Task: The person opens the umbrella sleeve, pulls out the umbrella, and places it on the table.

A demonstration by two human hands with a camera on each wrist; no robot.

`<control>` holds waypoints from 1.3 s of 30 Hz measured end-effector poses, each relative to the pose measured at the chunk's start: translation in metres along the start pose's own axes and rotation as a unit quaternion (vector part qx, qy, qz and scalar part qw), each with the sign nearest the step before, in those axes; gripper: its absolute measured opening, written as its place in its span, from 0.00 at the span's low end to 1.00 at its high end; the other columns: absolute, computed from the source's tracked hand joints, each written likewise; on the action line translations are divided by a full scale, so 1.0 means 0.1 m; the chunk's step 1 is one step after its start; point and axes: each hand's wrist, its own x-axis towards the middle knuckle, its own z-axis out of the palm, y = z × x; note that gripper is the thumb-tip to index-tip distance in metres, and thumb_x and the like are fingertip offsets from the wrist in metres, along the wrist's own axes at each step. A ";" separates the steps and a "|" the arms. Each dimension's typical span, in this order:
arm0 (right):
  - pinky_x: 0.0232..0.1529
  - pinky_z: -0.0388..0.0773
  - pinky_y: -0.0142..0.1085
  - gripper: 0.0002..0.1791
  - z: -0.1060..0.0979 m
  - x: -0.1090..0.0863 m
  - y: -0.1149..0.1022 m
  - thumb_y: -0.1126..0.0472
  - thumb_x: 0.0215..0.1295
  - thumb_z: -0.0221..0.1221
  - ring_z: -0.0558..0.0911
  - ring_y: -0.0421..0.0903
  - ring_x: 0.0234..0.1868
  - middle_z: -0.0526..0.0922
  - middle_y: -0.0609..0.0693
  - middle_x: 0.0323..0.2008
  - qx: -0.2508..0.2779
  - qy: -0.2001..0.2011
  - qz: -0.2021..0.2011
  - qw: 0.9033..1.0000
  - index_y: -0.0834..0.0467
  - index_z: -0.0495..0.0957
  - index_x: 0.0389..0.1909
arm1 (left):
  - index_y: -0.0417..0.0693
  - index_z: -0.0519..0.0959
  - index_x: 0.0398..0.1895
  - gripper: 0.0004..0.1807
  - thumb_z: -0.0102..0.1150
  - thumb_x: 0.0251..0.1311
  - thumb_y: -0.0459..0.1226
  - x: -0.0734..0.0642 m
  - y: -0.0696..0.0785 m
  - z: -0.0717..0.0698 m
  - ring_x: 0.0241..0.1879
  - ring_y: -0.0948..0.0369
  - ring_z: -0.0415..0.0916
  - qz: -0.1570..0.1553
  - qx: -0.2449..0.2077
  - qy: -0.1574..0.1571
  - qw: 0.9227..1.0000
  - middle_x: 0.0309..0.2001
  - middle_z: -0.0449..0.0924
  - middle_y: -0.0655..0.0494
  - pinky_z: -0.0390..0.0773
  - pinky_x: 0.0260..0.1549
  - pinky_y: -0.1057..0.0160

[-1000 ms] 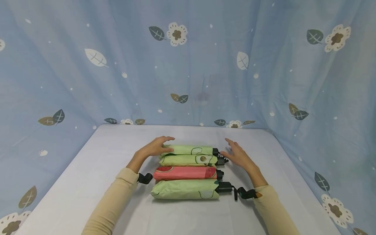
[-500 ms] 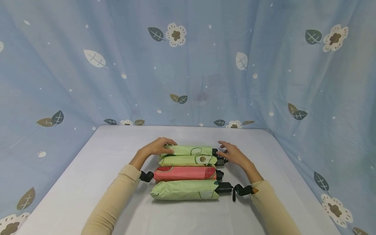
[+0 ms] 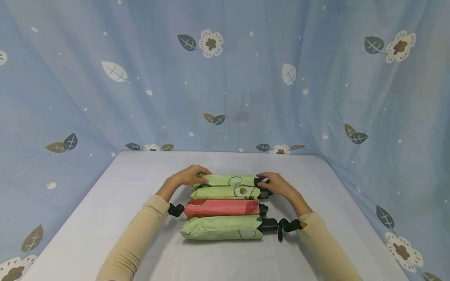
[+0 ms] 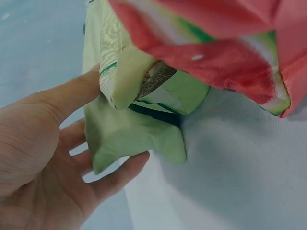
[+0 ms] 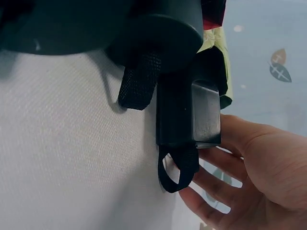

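far green umbrella [image 3: 228,180], in the head view, lies just above the centre line of the row of folded umbrellas, a little below the middle of the frame. the left hand [image 3: 188,175] grips its left end, thumb on the near side and fingers over the back edge; the right hand [image 3: 279,184] curves thumb and fingers about its short black handle [image 3: 258,182], though how firmly i cannot tell. below it on the white table [image 3: 225,259] come the avocado-print umbrella [image 3: 218,192], the red umbrella [image 3: 221,208] and the near green umbrella [image 3: 221,228]. i would expect it to be light, with a stiff core under a soft, rather slick cover, hardly fragile. the handle looks the surest place to hold; the cloth end probably needs a pinch deep enough to reach the ribs.

in the left wrist view, the loose cloth end sags in the middle of the frame, with the thumb at its upper left and a finger along its lower edge. that slack fabric would likely crumple and slide under a shallow grasp. red cloth fills the upper right, close to the hand.

in the right wrist view, the hand sits lower right, behind a smooth, boxy black grip [image 5: 175,115] with a wrist loop [image 5: 165,179] hanging from it. such hard plastic should be stiff but may slip; the loop could snag a finger. the fingertips' actual contact is hidden here.
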 end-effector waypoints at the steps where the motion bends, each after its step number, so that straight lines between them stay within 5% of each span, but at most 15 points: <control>1: 0.49 0.80 0.49 0.24 0.00 0.01 0.00 0.57 0.71 0.57 0.82 0.61 0.51 0.79 0.65 0.57 0.001 -0.003 0.000 1.000 0.66 0.73 0.62 | 0.40 0.76 0.62 0.22 0.58 0.68 0.40 0.00 0.00 0.00 0.55 0.49 0.79 -0.001 0.001 0.000 1.000 0.59 0.79 0.42 0.78 0.52 0.50; 9: 0.46 0.81 0.47 0.22 -0.02 0.05 0.01 0.57 0.71 0.58 0.83 0.59 0.49 0.81 0.64 0.54 0.008 -0.022 0.002 1.000 0.65 0.76 0.60 | 0.42 0.77 0.61 0.23 0.64 0.63 0.38 -0.03 0.03 -0.07 0.59 0.46 0.76 -0.008 0.015 -0.005 1.000 0.60 0.78 0.43 0.77 0.54 0.48; 18: 0.47 0.81 0.47 0.24 -0.03 0.06 -0.01 0.57 0.72 0.56 0.82 0.61 0.52 0.80 0.66 0.54 0.016 -0.051 0.009 0.999 0.67 0.73 0.62 | 0.47 0.73 0.66 0.29 0.66 0.61 0.37 0.01 0.00 -0.05 0.66 0.46 0.68 -0.064 0.040 -0.059 0.995 0.66 0.73 0.45 0.73 0.60 0.47; 27: 0.46 0.80 0.46 0.24 -0.06 0.09 0.01 0.57 0.72 0.55 0.80 0.60 0.53 0.79 0.65 0.55 0.009 -0.064 0.011 0.998 0.68 0.72 0.63 | 0.47 0.73 0.66 0.28 0.65 0.62 0.41 0.04 0.01 -0.06 0.66 0.46 0.68 -0.096 0.068 -0.066 0.991 0.65 0.73 0.46 0.72 0.60 0.45; 39: 0.45 0.79 0.44 0.22 -0.06 0.08 0.02 0.57 0.73 0.55 0.80 0.56 0.51 0.79 0.64 0.53 0.007 -0.061 0.002 0.998 0.67 0.74 0.61 | 0.43 0.70 0.68 0.29 0.62 0.65 0.42 0.02 0.00 -0.06 0.68 0.44 0.65 -0.078 0.066 -0.071 0.992 0.67 0.70 0.43 0.70 0.62 0.44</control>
